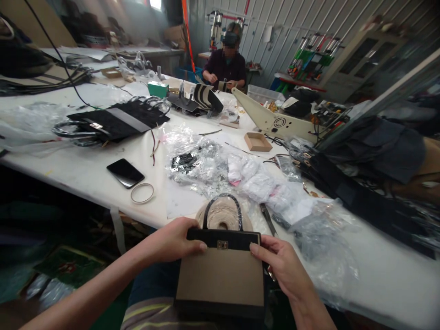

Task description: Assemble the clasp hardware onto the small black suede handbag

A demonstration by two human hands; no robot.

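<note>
A small handbag [222,275] with a tan front panel, black trim, a black top handle and a metal clasp rests over my lap at the table's near edge. My left hand [175,240] grips its top left corner, thumb lying along the black flap. My right hand [282,263] holds the top right corner, thumb pressed near the clasp. Just behind the bag lies a spool of pale cord [223,215].
The white table [85,172] carries a dark phone [125,173], a thin ring [142,193], crinkled plastic bags [202,160], black bag parts [118,120] and a small cardboard tray [257,141]. Another person [225,66] works at the far end. Dark fabric [374,146] piles up on the right.
</note>
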